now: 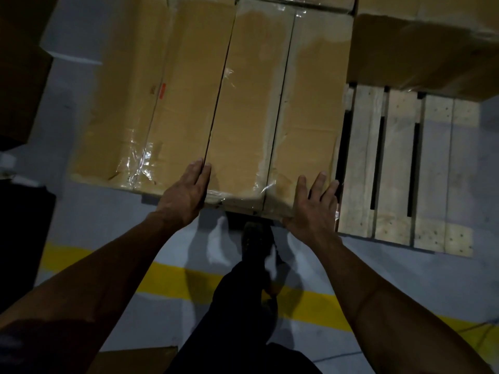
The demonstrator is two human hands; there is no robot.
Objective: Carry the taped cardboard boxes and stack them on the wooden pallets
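Observation:
A long taped cardboard box point(272, 109) lies in front of me, beside a second taped box point(151, 103) on its left, with a narrow dark gap between them. My left hand point(186, 190) lies flat with straight fingers on the near left corner of the right-hand box, at the gap. My right hand point(313, 203) presses flat on that box's near right corner, fingers spread. A wooden pallet point(399, 168) with bare slats shows to the right, its left part hidden under the boxes. Another cardboard box point(426, 41) sits on the pallet's far side.
The floor is grey with a yellow line point(167, 279) running across it behind my arms. My dark shoe point(256, 238) stands at the box's near edge. A dark object point(19, 63) looms at the far left, and a cardboard edge point(135, 357) shows at the bottom.

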